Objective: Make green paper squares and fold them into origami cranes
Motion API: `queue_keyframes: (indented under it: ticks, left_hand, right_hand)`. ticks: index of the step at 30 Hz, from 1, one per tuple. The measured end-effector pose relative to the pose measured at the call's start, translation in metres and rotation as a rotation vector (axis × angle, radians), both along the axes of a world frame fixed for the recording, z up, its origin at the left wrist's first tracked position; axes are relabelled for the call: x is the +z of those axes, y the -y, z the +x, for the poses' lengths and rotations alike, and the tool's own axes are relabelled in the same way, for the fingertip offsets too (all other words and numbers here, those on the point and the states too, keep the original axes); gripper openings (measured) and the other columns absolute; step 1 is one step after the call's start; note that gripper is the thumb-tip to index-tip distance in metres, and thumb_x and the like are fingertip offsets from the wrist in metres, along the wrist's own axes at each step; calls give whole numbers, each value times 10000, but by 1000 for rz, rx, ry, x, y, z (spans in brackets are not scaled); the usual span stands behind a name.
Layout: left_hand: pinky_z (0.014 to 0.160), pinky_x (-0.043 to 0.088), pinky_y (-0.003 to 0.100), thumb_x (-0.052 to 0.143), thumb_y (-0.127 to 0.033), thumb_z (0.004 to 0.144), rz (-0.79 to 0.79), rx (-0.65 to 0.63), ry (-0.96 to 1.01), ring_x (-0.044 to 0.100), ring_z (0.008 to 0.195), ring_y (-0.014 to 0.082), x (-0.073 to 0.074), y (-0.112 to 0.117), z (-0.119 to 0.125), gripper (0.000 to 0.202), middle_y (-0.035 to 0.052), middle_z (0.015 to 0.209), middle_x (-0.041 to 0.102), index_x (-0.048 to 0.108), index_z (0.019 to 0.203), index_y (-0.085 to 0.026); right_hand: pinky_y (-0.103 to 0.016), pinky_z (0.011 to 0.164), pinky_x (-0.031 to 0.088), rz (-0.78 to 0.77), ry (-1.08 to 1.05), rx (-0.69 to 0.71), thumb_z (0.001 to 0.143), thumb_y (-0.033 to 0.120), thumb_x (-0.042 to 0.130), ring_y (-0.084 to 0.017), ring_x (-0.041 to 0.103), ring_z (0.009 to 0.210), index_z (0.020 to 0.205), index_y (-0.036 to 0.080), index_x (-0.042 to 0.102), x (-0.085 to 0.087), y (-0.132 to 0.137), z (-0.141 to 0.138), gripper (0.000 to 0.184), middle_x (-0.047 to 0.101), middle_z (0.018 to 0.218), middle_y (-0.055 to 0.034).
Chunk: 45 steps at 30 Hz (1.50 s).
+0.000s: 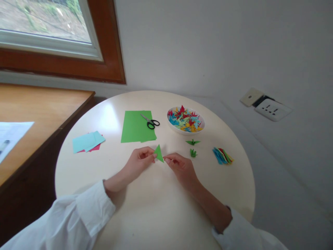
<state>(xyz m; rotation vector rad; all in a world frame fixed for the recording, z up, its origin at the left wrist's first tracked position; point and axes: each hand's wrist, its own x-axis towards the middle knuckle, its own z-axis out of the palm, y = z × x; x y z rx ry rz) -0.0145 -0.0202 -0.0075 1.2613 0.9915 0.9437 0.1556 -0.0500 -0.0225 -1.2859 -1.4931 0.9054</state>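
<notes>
A small green paper triangle (159, 153) is held above the table between my two hands. My left hand (142, 158) pinches its left side between thumb and fingers. At its lower right corner, the fingertips of my right hand (181, 166) are closed on the paper's tip. Two folded green paper cranes (193, 142) lie to the right of my right hand. Beyond the hands are green paper sheets (134, 126), with black-handled scissors (151, 123) resting partly on them.
A white bowl (177, 130) full of colourful paper cranes stands at the back right of the round table (156, 215). Folded paper strips (223, 156) lie at the right, light blue and red paper pieces (87, 141) at the left. A wooden desk (47, 100) adjoins the left side.
</notes>
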Motion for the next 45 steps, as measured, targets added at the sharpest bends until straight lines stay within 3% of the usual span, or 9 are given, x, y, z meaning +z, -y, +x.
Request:
queue_keyframes:
  ticks: [11, 15, 18, 22, 26, 30, 37, 40, 45]
  left_hand:
    - [642, 477, 219, 821, -298, 495, -203, 292, 375, 550, 598, 75, 9, -22, -5, 286, -26, 602, 588, 616, 607, -133]
    - [738, 520, 278, 793, -253, 529, -155, 263, 449, 612, 644, 102, 31, -38, -6, 255, -27, 591, 593, 582, 594, -125]
    - [700, 537, 312, 767, -200, 528, -128, 226, 477, 640, 586, 131, 55, -50, -3, 255, -34, 531, 595, 524, 579, -142]
    - [647, 524, 284, 719, -219, 610, -71, 82, 357, 637, 542, 136, 86, -67, 0, 199, 30, 530, 643, 538, 608, -137]
    - [631, 489, 253, 733, -276, 628, 134, 12, 234, 592, 546, 101, 112, -76, 0, 207, 19, 585, 645, 599, 644, -119]
    - [572, 420, 233, 701, -300, 656, 315, -91, 2, 528, 549, 96, 132, -73, -4, 202, 19, 580, 624, 622, 612, -120]
    - [536, 370, 226, 632, -354, 710, 448, -106, -165, 475, 549, 102, 148, -65, -16, 236, 1, 559, 579, 606, 600, -147]
    - [514, 355, 226, 625, -386, 711, 467, -107, -176, 460, 530, 100, 148, -65, -17, 262, -7, 539, 555, 603, 596, -152]
    - [506, 357, 221, 636, -408, 698, 466, -124, -156, 454, 511, 93, 149, -63, -12, 281, -20, 516, 530, 590, 584, -156]
  right_hand:
    - [-268, 593, 450, 65, 73, -60, 771, 298, 561, -161, 604, 664, 725, 177, 681, -1, -5, 0, 176, 709, 739, -51]
    - [-274, 592, 454, 126, 95, -98, 775, 290, 548, -166, 609, 667, 707, 184, 667, 7, -7, -1, 174, 707, 727, -49]
    - [-275, 602, 455, 199, 108, -95, 788, 306, 540, -163, 606, 668, 709, 190, 657, 24, -13, -1, 183, 700, 722, -45]
    - [-274, 605, 458, 259, 52, -91, 792, 379, 520, -164, 599, 676, 713, 190, 626, 65, -38, 2, 231, 680, 731, -52]
    - [-258, 557, 416, 335, -24, -128, 791, 568, 481, -132, 520, 571, 644, 197, 529, 110, -71, 2, 402, 561, 603, -7]
    - [-248, 497, 331, 361, 32, -43, 833, 670, 310, -107, 404, 493, 582, 208, 430, 136, -86, -5, 539, 432, 526, 28]
    - [-264, 515, 260, 471, 279, 10, 864, 621, 308, -110, 354, 515, 545, 209, 355, 141, -81, -22, 523, 374, 512, 33]
    - [-264, 501, 257, 441, 239, 67, 877, 598, 298, -105, 342, 497, 536, 210, 344, 138, -82, -26, 518, 363, 501, 34]
    - [-261, 466, 241, 423, 106, 38, 831, 677, 305, -96, 273, 474, 507, 218, 294, 135, -86, -28, 562, 289, 487, 42]
